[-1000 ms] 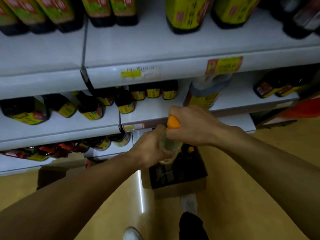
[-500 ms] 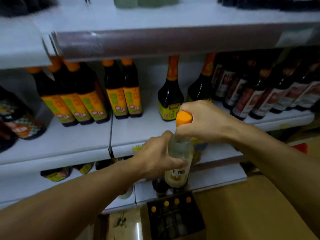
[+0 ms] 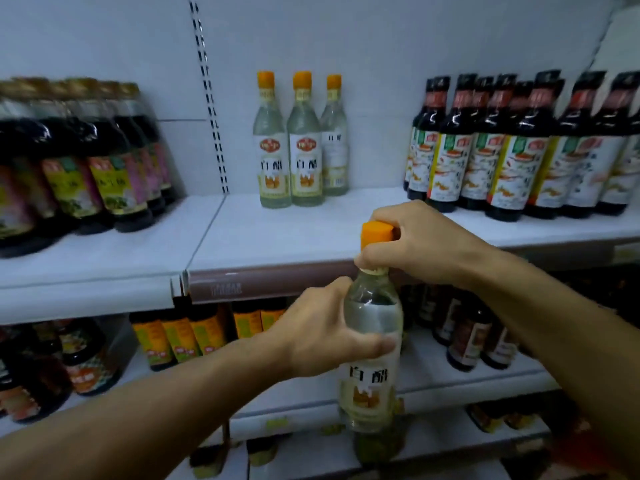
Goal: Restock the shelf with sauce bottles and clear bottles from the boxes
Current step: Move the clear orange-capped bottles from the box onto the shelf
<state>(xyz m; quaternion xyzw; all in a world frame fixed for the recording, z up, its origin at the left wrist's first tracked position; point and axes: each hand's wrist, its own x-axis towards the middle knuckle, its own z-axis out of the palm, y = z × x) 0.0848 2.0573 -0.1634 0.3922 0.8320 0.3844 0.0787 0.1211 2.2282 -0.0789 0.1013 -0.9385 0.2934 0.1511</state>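
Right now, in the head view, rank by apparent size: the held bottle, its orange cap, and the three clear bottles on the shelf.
1. Held bottle: looks largest, though it is nearest the camera.
2. Three shelf bottles: alike in height, not ranked against each other; the rightmost stands further back.
3. Orange cap: smallest.

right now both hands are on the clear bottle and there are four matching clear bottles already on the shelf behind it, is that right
Not quite. The head view shows three clear bottles standing on the shelf, not four. The rest holds: the left hand grips the held bottle at its body, and the right hand grips its orange cap.
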